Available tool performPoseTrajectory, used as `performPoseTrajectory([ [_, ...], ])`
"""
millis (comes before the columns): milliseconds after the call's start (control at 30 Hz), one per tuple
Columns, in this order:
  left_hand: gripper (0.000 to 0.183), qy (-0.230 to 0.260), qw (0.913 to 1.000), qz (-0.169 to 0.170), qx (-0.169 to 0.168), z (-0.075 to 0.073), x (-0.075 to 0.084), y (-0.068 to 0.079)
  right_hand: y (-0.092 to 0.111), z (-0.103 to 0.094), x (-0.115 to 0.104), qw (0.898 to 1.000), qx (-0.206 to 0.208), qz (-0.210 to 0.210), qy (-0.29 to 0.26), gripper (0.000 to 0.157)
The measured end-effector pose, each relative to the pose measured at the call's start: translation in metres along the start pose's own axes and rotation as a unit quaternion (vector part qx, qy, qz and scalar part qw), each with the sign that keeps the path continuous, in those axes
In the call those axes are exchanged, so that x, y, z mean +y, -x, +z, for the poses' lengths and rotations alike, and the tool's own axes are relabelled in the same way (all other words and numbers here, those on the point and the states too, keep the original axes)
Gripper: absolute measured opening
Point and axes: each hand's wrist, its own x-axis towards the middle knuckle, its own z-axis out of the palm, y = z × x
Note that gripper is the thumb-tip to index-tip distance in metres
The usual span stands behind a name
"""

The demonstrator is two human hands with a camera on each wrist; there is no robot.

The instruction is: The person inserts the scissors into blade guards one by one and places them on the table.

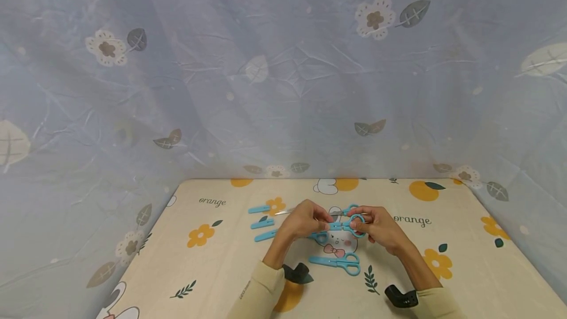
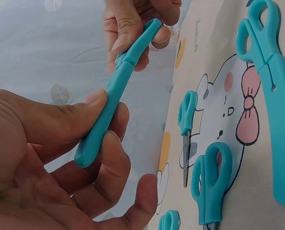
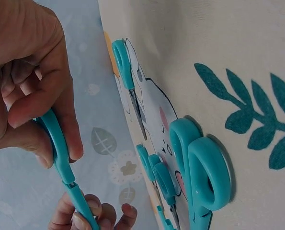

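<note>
My left hand pinches the blue blade cover of a pair of scissors between thumb and fingers. My right hand grips the handle loops of the same scissors. The cover sits over the blades, up against the handles, and the pair is held above the table. Below lie scissors with bare blades, partly behind the left hand in the head view. Farther back are another bare-bladed pair and a third. A covered pair of scissors lies nearest me.
Three loose blue covers lie in a column left of the hands. A cream cloth printed with oranges, flowers and a rabbit lies over the table. Behind it hangs a grey-blue floral curtain.
</note>
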Motion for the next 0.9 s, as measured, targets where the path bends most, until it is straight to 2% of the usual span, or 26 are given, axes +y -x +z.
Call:
performPoseTrajectory([
  [167, 0.014, -0.008, 0.9999, 0.003, 0.005, 0.002, 0.000, -0.001, 0.000, 0.000, 0.000, 1.000, 0.006, 0.007, -0.005, 0.046],
  [500, 0.013, 0.013, 0.9999, -0.007, -0.003, 0.004, -0.002, -0.001, -0.001, 0.005, -0.002, 1.000, 0.011, 0.004, 0.014, 0.039],
  [900, 0.010, 0.013, 0.9998, -0.005, -0.017, 0.008, -0.003, -0.003, 0.002, -0.006, -0.002, 0.999, -0.016, 0.012, 0.043, 0.040],
])
